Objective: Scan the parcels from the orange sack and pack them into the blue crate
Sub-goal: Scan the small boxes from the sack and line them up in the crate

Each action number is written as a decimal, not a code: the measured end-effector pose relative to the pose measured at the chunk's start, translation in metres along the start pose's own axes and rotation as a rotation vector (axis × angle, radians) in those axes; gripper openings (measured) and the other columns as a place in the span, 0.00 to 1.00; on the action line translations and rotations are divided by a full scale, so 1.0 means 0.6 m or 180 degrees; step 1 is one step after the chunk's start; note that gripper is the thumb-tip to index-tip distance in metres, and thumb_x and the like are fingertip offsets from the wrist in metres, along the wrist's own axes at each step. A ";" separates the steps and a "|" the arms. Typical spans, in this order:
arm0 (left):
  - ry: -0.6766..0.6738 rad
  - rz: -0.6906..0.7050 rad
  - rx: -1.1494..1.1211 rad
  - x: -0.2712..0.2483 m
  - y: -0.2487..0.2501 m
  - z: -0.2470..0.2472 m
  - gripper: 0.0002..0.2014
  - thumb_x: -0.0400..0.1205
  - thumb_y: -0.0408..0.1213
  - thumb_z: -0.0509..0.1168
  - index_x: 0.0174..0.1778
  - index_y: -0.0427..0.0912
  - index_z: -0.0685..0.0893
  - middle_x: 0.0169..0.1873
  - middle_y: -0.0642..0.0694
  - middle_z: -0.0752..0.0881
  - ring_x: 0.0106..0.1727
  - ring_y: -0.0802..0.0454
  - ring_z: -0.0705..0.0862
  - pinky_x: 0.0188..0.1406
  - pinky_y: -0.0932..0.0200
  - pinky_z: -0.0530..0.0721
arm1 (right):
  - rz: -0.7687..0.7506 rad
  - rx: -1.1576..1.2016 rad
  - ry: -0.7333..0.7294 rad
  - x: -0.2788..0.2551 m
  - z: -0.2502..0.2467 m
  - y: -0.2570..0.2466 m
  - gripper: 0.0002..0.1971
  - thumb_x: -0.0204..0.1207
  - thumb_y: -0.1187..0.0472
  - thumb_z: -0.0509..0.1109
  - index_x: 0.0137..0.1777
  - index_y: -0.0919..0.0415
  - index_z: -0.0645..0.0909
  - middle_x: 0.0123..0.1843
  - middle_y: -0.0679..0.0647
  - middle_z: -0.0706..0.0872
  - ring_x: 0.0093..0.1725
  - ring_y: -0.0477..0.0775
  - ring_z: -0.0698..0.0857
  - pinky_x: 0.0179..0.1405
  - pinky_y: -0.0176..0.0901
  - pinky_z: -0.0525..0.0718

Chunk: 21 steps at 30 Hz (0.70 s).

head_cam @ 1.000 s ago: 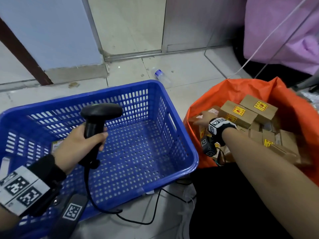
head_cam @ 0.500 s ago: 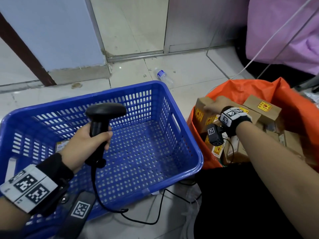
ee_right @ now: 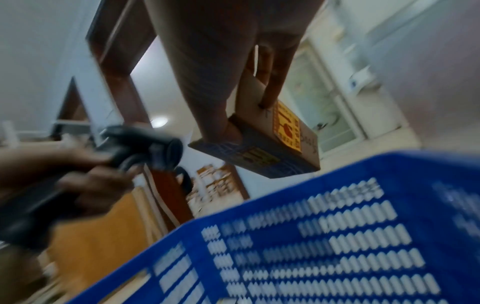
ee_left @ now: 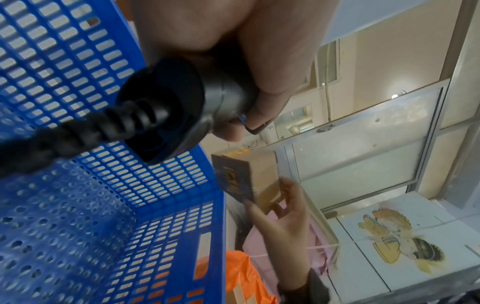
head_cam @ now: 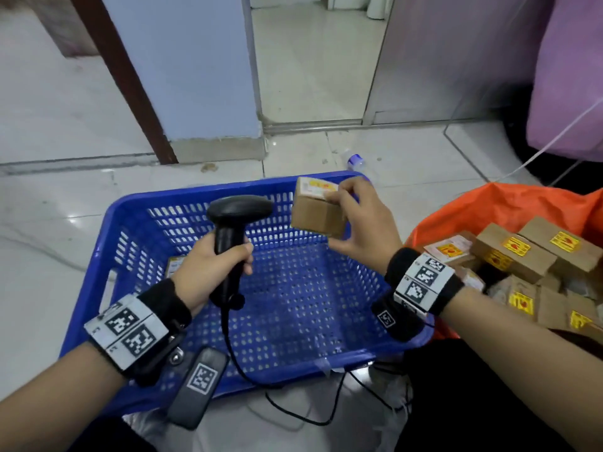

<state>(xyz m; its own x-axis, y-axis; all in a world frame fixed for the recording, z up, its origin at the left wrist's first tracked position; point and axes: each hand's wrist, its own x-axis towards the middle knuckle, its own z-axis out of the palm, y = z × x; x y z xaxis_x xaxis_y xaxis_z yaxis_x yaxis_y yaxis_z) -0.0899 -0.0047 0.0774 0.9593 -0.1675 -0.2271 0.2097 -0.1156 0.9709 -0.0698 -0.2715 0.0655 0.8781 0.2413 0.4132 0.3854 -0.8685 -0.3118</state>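
Since the earlier frames the right hand (head_cam: 365, 223) has left the orange sack (head_cam: 509, 203) and carried one parcel (head_cam: 318, 210) across to a position above the far side of the blue crate (head_cam: 137, 216); the left hand (head_cam: 208, 272) has stayed over the crate with the scanner (head_cam: 235, 223). The right-hand fingers (head_cam: 346, 190) pinch the parcel from above against the thumb below, at the end turned away from the scanner, which probably leaves the labelled faces unobstructed. The left-hand fingers are curled round the scanner handle, head upright and level with the parcel, just beside it above the crate; its cable (head_cam: 248, 370) trails over the crate's near rim. This alignment suggests the scan step is in hand, with packing to follow. One flat labelled item (head_cam: 174, 265) lies on the crate floor near its left wall. The remaining parcels (head_cam: 515, 252) lie in the sack, to the right of the crate.
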 end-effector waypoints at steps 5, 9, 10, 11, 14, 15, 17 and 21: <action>0.0512 -0.0167 -0.0414 0.009 -0.006 -0.027 0.03 0.85 0.31 0.63 0.45 0.39 0.80 0.42 0.40 0.88 0.45 0.45 0.90 0.40 0.62 0.86 | -0.0743 0.0051 -0.0245 0.012 0.073 -0.071 0.34 0.57 0.57 0.82 0.65 0.60 0.76 0.61 0.59 0.74 0.59 0.59 0.75 0.25 0.44 0.81; 0.0819 -0.0422 -0.0662 0.015 -0.016 -0.062 0.05 0.82 0.40 0.69 0.49 0.46 0.80 0.56 0.35 0.88 0.57 0.33 0.87 0.54 0.35 0.86 | -0.1269 0.0044 -0.0097 0.023 0.103 -0.116 0.35 0.59 0.58 0.81 0.66 0.58 0.71 0.61 0.57 0.72 0.58 0.59 0.73 0.24 0.45 0.79; 0.0836 -0.0427 -0.0683 0.015 -0.016 -0.069 0.07 0.81 0.41 0.70 0.50 0.46 0.81 0.55 0.36 0.89 0.56 0.33 0.88 0.53 0.30 0.85 | -0.1373 0.0026 -0.0023 0.024 0.108 -0.126 0.36 0.59 0.58 0.81 0.66 0.58 0.70 0.60 0.57 0.71 0.58 0.59 0.73 0.23 0.45 0.79; 0.0827 -0.0414 -0.0696 0.014 -0.017 -0.075 0.10 0.80 0.41 0.71 0.53 0.44 0.81 0.54 0.38 0.90 0.55 0.35 0.88 0.52 0.29 0.85 | -0.1454 0.0010 0.0046 0.024 0.113 -0.133 0.36 0.59 0.58 0.81 0.66 0.59 0.70 0.60 0.57 0.71 0.58 0.60 0.73 0.23 0.45 0.79; 0.0723 -0.0314 -0.0704 0.015 -0.017 -0.080 0.18 0.78 0.37 0.72 0.62 0.35 0.81 0.53 0.38 0.91 0.54 0.40 0.90 0.49 0.43 0.88 | -0.1551 0.0010 0.0159 0.021 0.127 -0.151 0.36 0.57 0.60 0.80 0.66 0.60 0.70 0.58 0.57 0.71 0.57 0.60 0.74 0.23 0.42 0.78; 0.0725 -0.0278 -0.0686 0.016 -0.016 -0.080 0.18 0.78 0.35 0.72 0.61 0.32 0.81 0.52 0.38 0.91 0.53 0.41 0.90 0.47 0.49 0.88 | -0.1551 0.0000 0.0139 0.021 0.130 -0.155 0.36 0.57 0.59 0.81 0.65 0.60 0.70 0.58 0.57 0.71 0.57 0.60 0.74 0.24 0.42 0.77; 0.0781 -0.0233 -0.0643 0.016 -0.015 -0.083 0.16 0.78 0.31 0.71 0.59 0.29 0.82 0.51 0.35 0.90 0.48 0.44 0.91 0.41 0.55 0.88 | -0.1545 0.0034 0.0016 0.024 0.129 -0.158 0.36 0.58 0.55 0.83 0.65 0.59 0.71 0.58 0.57 0.71 0.58 0.59 0.73 0.26 0.42 0.78; 0.0755 -0.0221 -0.0499 0.016 -0.011 -0.097 0.18 0.77 0.31 0.72 0.59 0.27 0.81 0.51 0.33 0.89 0.48 0.43 0.90 0.43 0.54 0.88 | -0.1128 0.0663 -0.0387 0.043 0.099 -0.147 0.39 0.63 0.32 0.76 0.67 0.57 0.74 0.62 0.56 0.73 0.60 0.55 0.74 0.51 0.49 0.84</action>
<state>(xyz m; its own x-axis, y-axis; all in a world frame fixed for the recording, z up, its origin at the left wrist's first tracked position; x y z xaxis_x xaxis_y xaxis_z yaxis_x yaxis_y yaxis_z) -0.0710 0.0513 0.0731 0.9552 0.0713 -0.2872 0.2852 0.0370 0.9577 -0.0643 -0.1631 0.0530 0.7032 0.5692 0.4260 0.7075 -0.6196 -0.3400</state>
